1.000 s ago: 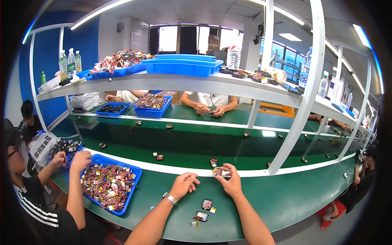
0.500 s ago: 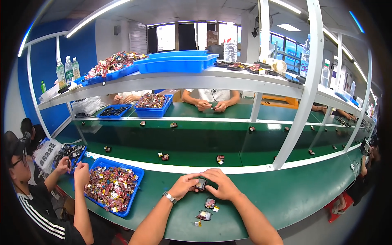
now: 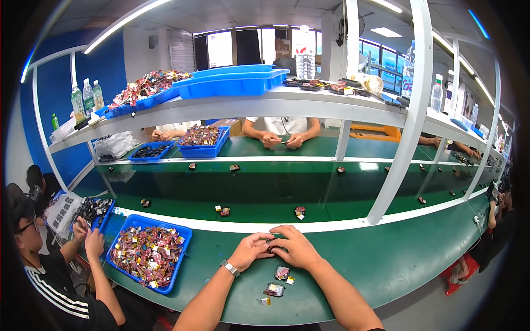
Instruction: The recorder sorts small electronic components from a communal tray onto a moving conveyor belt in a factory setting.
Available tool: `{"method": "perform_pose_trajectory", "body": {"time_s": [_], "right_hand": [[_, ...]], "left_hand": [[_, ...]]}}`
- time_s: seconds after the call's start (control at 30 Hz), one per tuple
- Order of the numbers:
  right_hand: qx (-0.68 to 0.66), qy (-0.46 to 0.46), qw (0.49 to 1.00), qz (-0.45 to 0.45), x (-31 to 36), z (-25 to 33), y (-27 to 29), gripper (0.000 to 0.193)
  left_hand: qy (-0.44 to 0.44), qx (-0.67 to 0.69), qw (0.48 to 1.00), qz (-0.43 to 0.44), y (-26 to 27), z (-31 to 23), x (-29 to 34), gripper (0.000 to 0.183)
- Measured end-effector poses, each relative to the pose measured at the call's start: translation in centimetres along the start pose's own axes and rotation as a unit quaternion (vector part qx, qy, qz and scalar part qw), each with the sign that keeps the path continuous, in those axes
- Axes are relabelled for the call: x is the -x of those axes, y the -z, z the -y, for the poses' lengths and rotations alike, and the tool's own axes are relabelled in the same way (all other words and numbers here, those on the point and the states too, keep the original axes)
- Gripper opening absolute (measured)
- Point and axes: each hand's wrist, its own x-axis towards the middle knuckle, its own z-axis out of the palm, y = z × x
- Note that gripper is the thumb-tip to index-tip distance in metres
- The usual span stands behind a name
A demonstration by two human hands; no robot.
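Over the green bench (image 3: 353, 276), my left hand (image 3: 249, 252) and my right hand (image 3: 298, 249) meet around a small black plastic casing (image 3: 270, 248). Fingers of both hands close on it and cover most of it, so its inside is hidden. My left wrist wears a metal watch (image 3: 230, 268). Just below my hands lies a small dark casing with a red circuit board (image 3: 282, 272), beside a white and yellow tab (image 3: 290, 280). Nearer to me rests another casing with a pale part in it (image 3: 274, 289), and close to that a small white and yellow piece (image 3: 266, 301).
A blue tray (image 3: 185, 259) heaped with red circuit boards stands to my left, near a co-worker's hands (image 3: 88, 234). Beyond the white rail (image 3: 331, 225), boards (image 3: 300, 212) lie scattered on a green strip. A shelf (image 3: 248, 106) on white posts (image 3: 400, 138) spans above.
My right hand's fingers have closed in over the black casing, which now shows less. The view has shifted slightly. The loose casings on the bench have stayed put.
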Motion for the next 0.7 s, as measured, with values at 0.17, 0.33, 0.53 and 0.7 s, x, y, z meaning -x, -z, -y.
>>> {"method": "perform_pose_trajectory", "body": {"time_s": [0.17,0.33,0.53,0.7], "right_hand": [[-0.051,-0.060,0.997,-0.006,-0.1,0.2,-0.3,0.007],[-0.071,-0.084,0.994,-0.020,0.1,0.2,-0.6,0.007],[-0.103,-0.115,0.988,-0.002,0.3,-0.4,-0.8,0.009],[-0.157,-0.119,0.980,0.030,0.5,-0.8,-0.4,0.011]], "left_hand": [[-0.004,0.011,1.000,0.026,0.2,-0.3,0.1,0.039],[-0.019,-0.012,0.999,0.041,0.2,-0.2,0.2,0.043],[-0.015,-0.023,0.999,0.031,-0.1,-0.3,0.1,0.040],[-0.011,-0.039,0.999,0.031,-0.1,-0.2,0.1,0.038]]}}
